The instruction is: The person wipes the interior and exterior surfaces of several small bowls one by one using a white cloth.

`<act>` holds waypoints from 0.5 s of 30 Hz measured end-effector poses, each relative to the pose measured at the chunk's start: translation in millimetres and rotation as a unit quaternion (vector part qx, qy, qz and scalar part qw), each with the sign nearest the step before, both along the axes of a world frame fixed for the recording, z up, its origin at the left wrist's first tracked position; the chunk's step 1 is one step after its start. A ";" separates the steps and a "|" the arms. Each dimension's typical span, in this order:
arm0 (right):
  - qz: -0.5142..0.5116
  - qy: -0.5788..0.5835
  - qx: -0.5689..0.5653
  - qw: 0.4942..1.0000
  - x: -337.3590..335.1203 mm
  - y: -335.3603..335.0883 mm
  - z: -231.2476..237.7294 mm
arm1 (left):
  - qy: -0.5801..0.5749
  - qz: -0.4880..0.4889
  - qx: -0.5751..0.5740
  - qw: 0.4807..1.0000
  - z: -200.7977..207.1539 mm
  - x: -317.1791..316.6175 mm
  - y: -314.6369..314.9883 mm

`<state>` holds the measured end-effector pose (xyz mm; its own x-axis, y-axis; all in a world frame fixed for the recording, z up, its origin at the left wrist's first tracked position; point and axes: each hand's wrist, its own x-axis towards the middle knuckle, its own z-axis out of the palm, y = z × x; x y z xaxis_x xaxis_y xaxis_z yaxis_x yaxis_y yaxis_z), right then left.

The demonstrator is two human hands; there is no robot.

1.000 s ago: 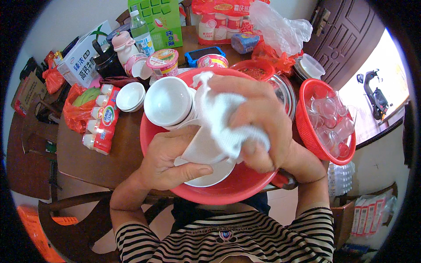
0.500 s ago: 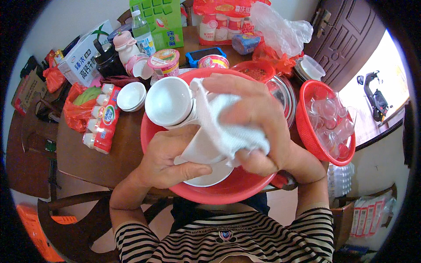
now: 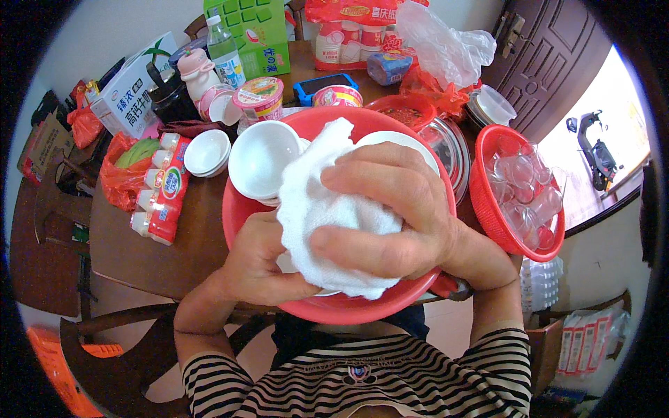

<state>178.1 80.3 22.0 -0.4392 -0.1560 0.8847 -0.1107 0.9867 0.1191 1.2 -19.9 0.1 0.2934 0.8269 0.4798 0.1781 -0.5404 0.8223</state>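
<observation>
My right hand point(image 3: 401, 209) presses a white cloth point(image 3: 303, 202) down with its fingers bent over it. Beneath the cloth my left hand point(image 3: 258, 261) grips a white bowl point(image 3: 286, 262), of which only slivers of the rim show. Both hands are over a large red plastic basin point(image 3: 334, 311). Stacked white bowls point(image 3: 263, 159) sit at the basin's left side, just beyond my left hand. Another white dish point(image 3: 401, 139) shows partly behind my right hand, inside the basin.
Right of the basin stands a red basket point(image 3: 512, 244) of clear glasses. Two small white bowls point(image 3: 207, 152) and a pack of small bottles point(image 3: 166, 198) lie to the left. Instant noodle cups point(image 3: 259, 99), a phone in a blue case point(image 3: 325, 87) and a plastic bag point(image 3: 449, 42) stand farther back.
The cloth has shifted from hanging folded over the rim to spread across the bowl. My right hand has moved down and toward the left, and the white dish behind it has come into sight.
</observation>
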 end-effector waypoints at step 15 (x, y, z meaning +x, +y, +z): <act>-0.010 -0.132 -0.051 0.990 5.8 -5.3 9.5 | -0.051 0.011 -0.015 0.999 -10.4 -3.6 7.3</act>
<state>183.9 75.0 31.4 -0.6597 -0.0616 0.7490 -0.1058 0.9943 -0.0114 -2.4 -12.7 -10.4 0.2253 0.8472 0.4812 0.1043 -0.5120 0.8526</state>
